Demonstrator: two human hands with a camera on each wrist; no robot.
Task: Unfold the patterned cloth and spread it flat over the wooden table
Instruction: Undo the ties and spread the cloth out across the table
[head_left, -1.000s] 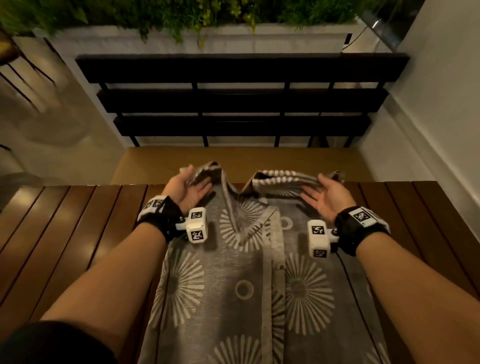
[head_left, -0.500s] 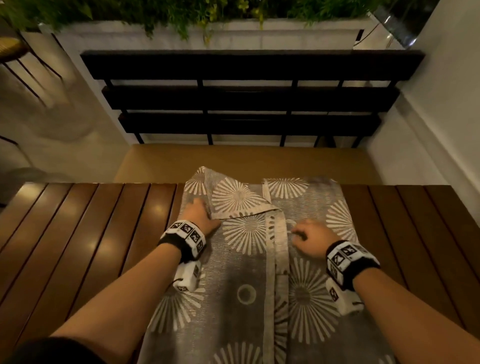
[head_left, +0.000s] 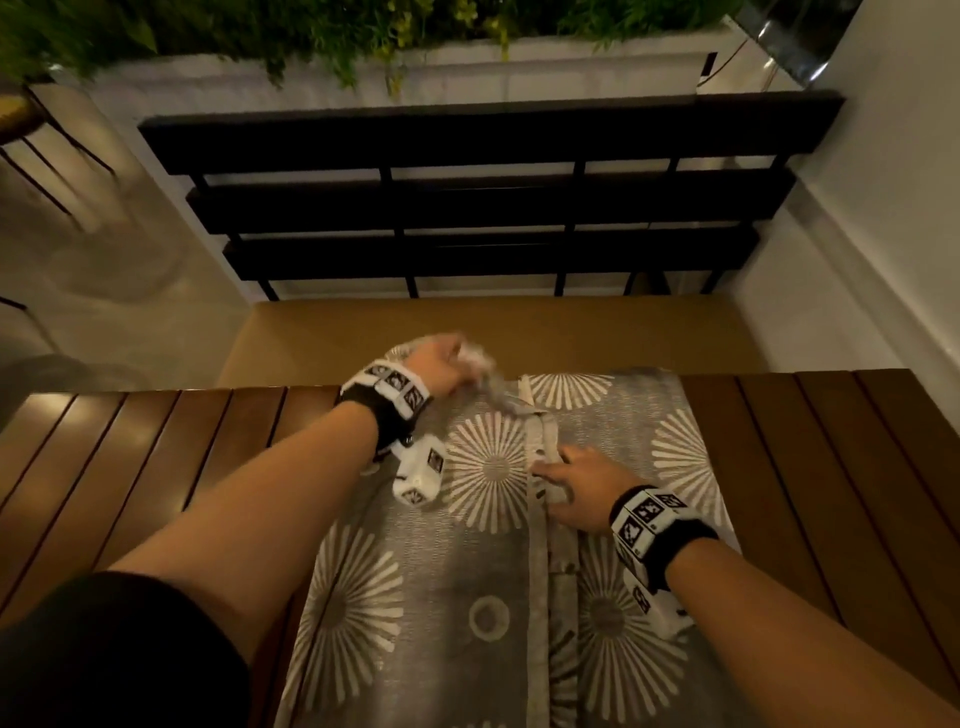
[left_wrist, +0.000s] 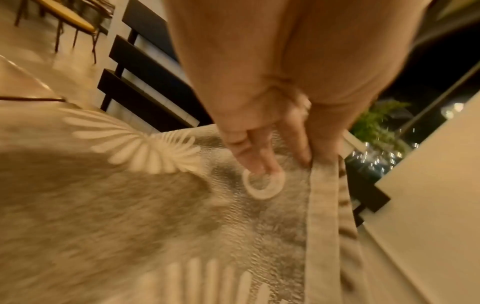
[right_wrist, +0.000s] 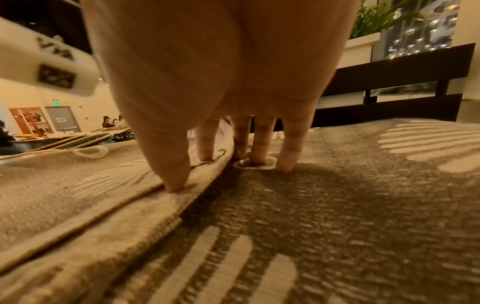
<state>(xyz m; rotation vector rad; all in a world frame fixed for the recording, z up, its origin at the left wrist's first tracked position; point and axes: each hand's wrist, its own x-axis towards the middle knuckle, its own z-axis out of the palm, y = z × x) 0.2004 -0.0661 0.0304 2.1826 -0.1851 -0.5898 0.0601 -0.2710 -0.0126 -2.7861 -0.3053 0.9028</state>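
The patterned cloth (head_left: 488, 571), grey with white sunbursts, lies as a long folded strip down the middle of the wooden table (head_left: 156, 467). My left hand (head_left: 447, 358) is at the table's far edge and grips a raised, blurred flap of the cloth. In the left wrist view the left hand (left_wrist: 270, 160) pinches the cloth (left_wrist: 130, 205) by its pale hem. My right hand (head_left: 566, 478) rests on the cloth's centre hem with fingers spread. In the right wrist view the right hand (right_wrist: 221, 170) presses straight fingertips onto the cloth (right_wrist: 337, 205), with the thumb on the hem.
Bare dark slats show on both sides of the cloth. Beyond the far edge are a tan bench seat (head_left: 488, 332) and a black slatted backrest (head_left: 488, 208). A white planter (head_left: 363, 78) with greenery stands behind. A white wall (head_left: 883, 208) closes the right side.
My left hand has gone from the flap's near corner to the far edge, lifting the flap. My right hand has uncurled and now presses spread fingers on the hem.
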